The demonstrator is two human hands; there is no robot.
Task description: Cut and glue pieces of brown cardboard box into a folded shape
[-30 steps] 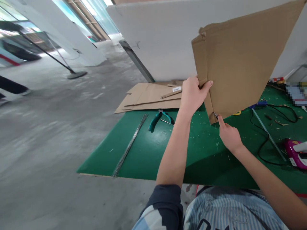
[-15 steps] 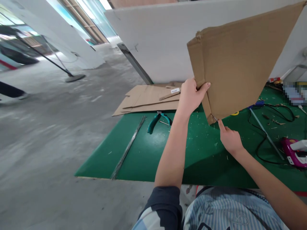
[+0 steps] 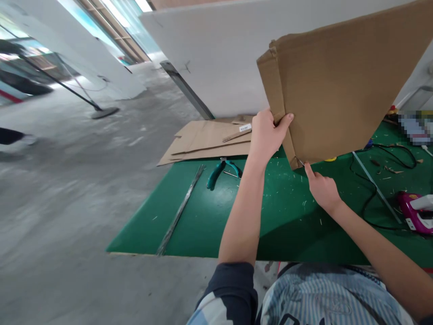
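Note:
My left hand grips the left edge of a raised corrugated cardboard sheet, its fingers on the fold. My right hand is at the sheet's lower corner, pinching a thin metal pin that touches the cardboard there. The sheet is tilted and stands above a green work mat. Its far side is hidden from me.
Teal-handled pliers, a long metal strip, flat cardboard pieces, a black cable and a pink hot glue gun lie around the mat. A white partition stands behind. A person's leg shows at far left.
The cardboard sheet and both hands have shifted slightly left within the view. The person's leg at far left has moved toward the frame edge.

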